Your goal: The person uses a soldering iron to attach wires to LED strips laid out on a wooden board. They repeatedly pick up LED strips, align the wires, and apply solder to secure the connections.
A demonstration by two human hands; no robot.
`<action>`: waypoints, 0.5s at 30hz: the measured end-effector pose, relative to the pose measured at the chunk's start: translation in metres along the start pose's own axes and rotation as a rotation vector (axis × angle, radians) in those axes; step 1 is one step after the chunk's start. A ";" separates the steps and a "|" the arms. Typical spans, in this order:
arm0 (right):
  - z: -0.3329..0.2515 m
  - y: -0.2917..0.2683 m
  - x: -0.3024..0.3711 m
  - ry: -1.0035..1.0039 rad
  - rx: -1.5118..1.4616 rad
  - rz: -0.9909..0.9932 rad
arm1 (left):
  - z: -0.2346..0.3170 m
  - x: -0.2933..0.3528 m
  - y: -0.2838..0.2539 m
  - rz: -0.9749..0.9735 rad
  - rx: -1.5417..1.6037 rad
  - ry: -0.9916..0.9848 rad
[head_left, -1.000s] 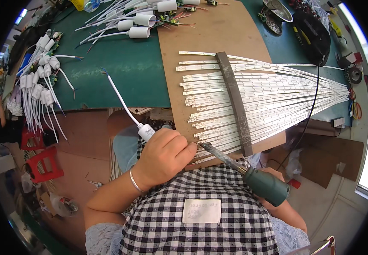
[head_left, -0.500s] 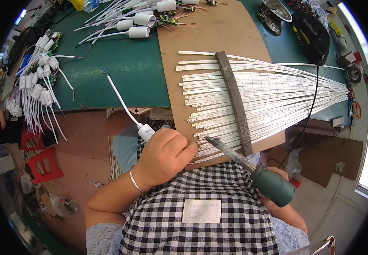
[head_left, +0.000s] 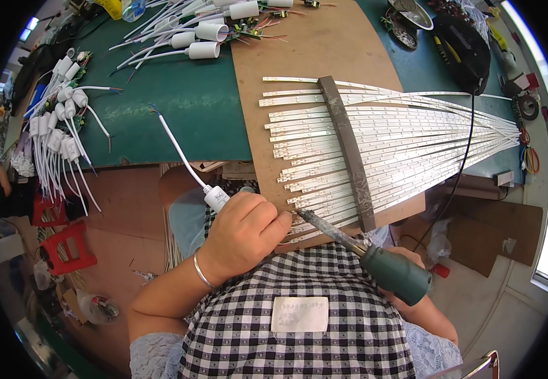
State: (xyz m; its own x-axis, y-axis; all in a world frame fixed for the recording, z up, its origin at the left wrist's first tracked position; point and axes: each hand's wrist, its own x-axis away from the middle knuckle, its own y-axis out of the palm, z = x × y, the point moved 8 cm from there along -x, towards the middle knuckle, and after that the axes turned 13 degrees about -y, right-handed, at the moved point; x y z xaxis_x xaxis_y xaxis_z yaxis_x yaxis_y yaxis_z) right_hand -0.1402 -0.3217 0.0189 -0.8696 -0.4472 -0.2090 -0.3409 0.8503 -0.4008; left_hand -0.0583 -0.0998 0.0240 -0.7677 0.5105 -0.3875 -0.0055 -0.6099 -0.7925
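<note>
My left hand (head_left: 245, 230) is closed around a white plastic cap (head_left: 216, 199), from which a white cable with bare wire ends points up and left. Its fingertips pinch together beside the near ends of the LED strips (head_left: 413, 142); what lies between them is hidden. In my right hand (head_left: 408, 254) is a soldering iron (head_left: 394, 273) with a green handle. The tip sits at a strip end close to my left fingertips; whether it touches is too small to tell. A dark bar (head_left: 347, 151) lies across the fanned strips.
The strips lie on a brown board (head_left: 312, 44) over a green table (head_left: 179, 114). White caps with cables (head_left: 203, 50) lie at the back, more (head_left: 59, 120) at left. A black cord (head_left: 470, 145) hangs over the strips. A red stool (head_left: 68, 246) stands on the floor.
The soldering iron has moved slightly left and down, so its tip is now nearer my left fingertips. My left hand has barely moved.
</note>
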 end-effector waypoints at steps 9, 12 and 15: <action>0.001 -0.006 -0.002 0.096 0.178 0.002 | 0.000 0.000 0.000 -0.012 0.001 -0.017; 0.012 -0.010 0.002 0.251 -0.035 0.165 | 0.000 0.000 0.000 -0.020 0.001 -0.015; 0.020 -0.003 -0.004 0.327 -0.239 0.339 | 0.001 0.000 0.001 -0.022 -0.003 -0.016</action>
State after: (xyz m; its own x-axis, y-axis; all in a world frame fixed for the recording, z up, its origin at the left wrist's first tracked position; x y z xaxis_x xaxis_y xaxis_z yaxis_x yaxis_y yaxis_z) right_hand -0.1289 -0.3282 0.0035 -0.9982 -0.0585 0.0128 -0.0597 0.9888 -0.1367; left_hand -0.0586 -0.1010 0.0241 -0.7773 0.5143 -0.3623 -0.0206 -0.5964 -0.8024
